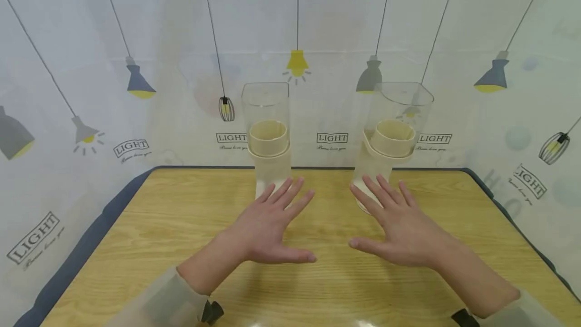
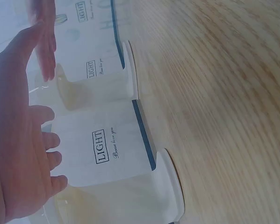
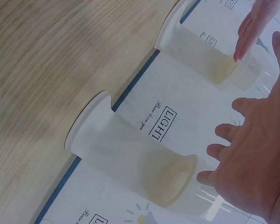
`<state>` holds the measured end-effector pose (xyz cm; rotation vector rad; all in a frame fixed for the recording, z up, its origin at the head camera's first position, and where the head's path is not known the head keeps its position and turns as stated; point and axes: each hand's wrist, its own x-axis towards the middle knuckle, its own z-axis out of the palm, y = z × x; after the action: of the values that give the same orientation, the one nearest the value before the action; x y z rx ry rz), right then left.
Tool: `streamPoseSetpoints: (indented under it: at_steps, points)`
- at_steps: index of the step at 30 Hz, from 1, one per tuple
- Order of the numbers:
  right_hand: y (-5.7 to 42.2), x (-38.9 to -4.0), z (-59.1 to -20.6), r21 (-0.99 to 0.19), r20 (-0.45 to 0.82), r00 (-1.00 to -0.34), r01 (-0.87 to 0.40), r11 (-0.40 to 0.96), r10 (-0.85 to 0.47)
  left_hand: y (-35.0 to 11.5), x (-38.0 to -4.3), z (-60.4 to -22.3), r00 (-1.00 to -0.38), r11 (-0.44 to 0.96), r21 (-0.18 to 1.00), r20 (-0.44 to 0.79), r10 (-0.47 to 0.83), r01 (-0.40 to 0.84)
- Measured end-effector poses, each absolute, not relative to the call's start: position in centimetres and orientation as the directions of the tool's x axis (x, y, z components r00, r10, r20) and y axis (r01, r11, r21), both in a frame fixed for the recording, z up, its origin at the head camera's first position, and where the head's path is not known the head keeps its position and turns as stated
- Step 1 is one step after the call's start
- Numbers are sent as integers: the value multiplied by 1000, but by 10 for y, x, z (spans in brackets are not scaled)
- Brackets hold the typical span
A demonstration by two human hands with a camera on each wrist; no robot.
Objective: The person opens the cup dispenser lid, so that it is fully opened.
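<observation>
Left hand (image 1: 269, 228) and right hand (image 1: 405, 231) raised above a wood-grain table (image 1: 329, 211), backs up, forearms (image 1: 210, 264) angled inward, fingers (image 1: 301, 205) spread apart, clear-topped cream stand (image 1: 272, 165) upright beyond the left, matching stand (image 1: 374, 164) beyond the right

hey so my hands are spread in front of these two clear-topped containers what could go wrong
Your left hand and right hand point toward them, so a quick forward move might tip the tall left container or right container. Both stand toward the table's far edge, so a push could slide them nearer it. Their clear upper walls look faint against the pale backdrop, easy to misjudge.
</observation>
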<state>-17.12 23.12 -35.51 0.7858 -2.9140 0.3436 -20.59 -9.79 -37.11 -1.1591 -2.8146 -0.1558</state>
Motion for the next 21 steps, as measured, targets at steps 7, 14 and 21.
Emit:
streamPoseSetpoints:
  at_steps: [7, 14, 21]
  points:
    - [238, -174, -347, -182, 285, -847, -507, 842, -448, -94, -208, -370, -674, 665, 120, 206, 709, 737]
    - [250, -187, -325, -192, 589, -715, -575, 795, -375, -80, -216, -367, -507, 518, 124, 482, 714, 847]
    - [266, -207, -288, -193, 747, -617, -557, 808, -247, -62, -223, -353, -475, 492, 127, 546, 690, 861]
